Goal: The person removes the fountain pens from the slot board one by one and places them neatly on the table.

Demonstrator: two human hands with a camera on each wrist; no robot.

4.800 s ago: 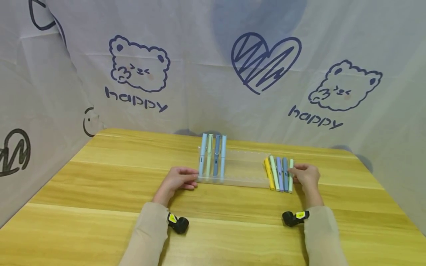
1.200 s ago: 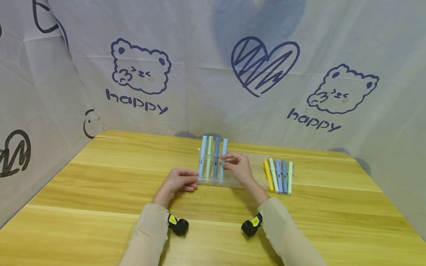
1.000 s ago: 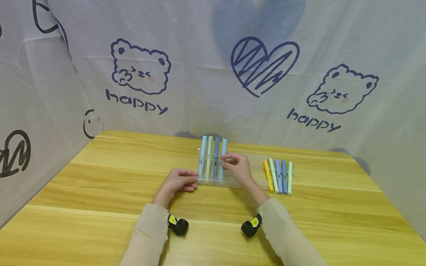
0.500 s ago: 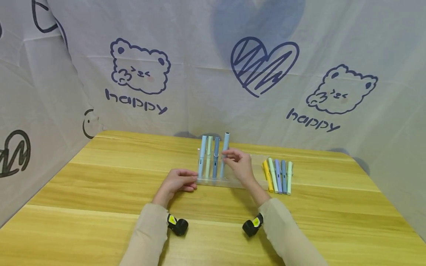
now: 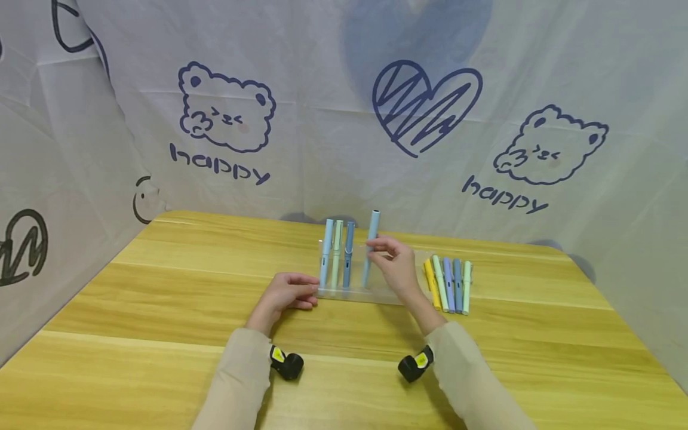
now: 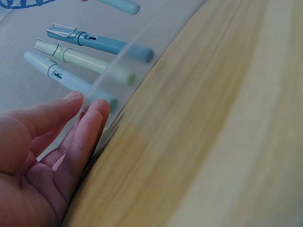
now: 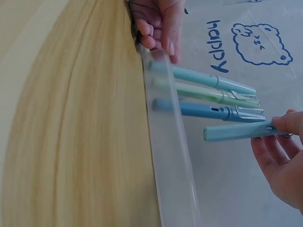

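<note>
My right hand pinches a light blue fountain pen between thumb and fingers. In the right wrist view that pen is clear of the front lip of a clear plastic pen stand. At the stand's left end, my left hand pinches the corner between thumb and finger. Three capped pens lean in the stand: a light blue one, a pale green one and a darker blue one. The left wrist view shows my left hand at the stand's corner.
Right of the stand, a yellow pen and several pastel pens lie side by side on the wooden table. Behind the table hangs a white cloth printed with bears and a heart.
The right hand moved from the pens at the right to the fourth pen in the stand, then lifted it up and to the right. The left hand stayed at the stand's corner.
</note>
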